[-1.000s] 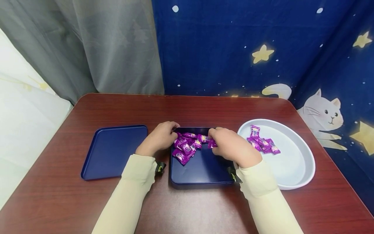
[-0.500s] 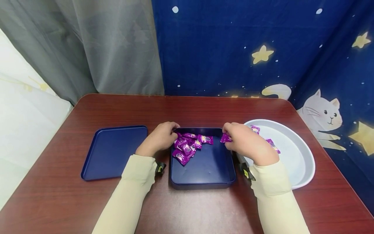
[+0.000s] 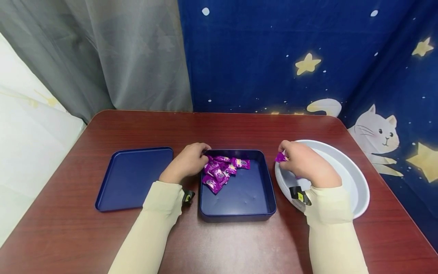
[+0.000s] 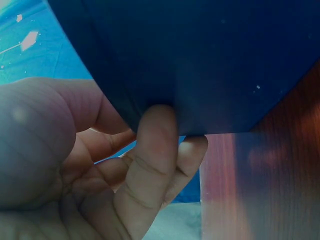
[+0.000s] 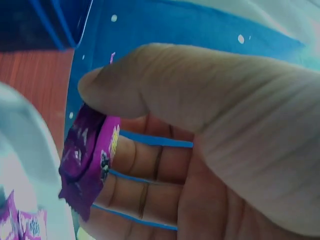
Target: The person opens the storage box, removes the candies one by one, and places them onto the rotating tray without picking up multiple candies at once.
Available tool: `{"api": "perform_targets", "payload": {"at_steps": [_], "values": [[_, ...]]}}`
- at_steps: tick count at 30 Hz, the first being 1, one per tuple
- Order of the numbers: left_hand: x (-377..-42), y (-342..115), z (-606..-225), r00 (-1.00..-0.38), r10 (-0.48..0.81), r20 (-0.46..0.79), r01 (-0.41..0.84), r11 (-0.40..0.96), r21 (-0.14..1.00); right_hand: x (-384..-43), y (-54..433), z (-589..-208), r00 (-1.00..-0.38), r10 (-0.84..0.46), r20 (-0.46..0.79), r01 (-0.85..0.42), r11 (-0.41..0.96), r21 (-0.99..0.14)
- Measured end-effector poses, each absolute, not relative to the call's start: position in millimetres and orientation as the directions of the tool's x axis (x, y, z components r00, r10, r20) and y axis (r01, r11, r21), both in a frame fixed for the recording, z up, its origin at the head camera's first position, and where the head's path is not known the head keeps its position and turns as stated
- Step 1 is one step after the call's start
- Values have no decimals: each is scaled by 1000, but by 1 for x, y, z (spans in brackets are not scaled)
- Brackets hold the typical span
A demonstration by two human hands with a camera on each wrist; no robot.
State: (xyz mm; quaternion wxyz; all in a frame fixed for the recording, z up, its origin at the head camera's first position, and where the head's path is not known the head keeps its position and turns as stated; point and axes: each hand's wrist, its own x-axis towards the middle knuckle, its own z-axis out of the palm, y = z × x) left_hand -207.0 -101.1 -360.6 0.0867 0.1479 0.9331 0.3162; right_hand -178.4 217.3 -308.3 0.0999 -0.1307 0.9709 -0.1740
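A purple-wrapped candy (image 5: pixel 90 155) is pinched between the thumb and fingers of my right hand (image 3: pixel 307 161), over the left rim of the white oval tray (image 3: pixel 360 182). In the head view the hand hides most of the candies in that tray; two candies (image 5: pixel 32 225) show in the right wrist view. My left hand (image 3: pixel 186 162) grips the left wall of the navy rectangular box (image 3: pixel 239 217), fingertips against its side (image 4: pixel 215 75) in the left wrist view. Inside the box, a heap of purple candies (image 3: pixel 218 173) lies toward the back left, with one candy (image 3: pixel 241 163) at its right end.
A flat navy lid (image 3: pixel 135 179) lies on the reddish-brown wooden table (image 3: pixel 236 129) left of the box. Grey and blue curtains (image 3: pixel 246 57) hang behind the table's back edge.
My right hand has moved right with the candy, out of the box and over the white tray's edge. The left hand and the box have stayed put.
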Motion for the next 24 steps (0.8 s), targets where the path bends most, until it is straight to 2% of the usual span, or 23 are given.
{"api": "perform_targets", "payload": {"at_steps": [12, 24], "values": [[-207, -101, -361, -941, 330, -67, 224, 761, 608, -182, 253, -314, -964, -163, -209, -79, 930, -359], [-207, -101, -362, -944, 322, -68, 216, 761, 612, -187, 278, -324, -963, -125, -237, -38, 939, -341]]}}
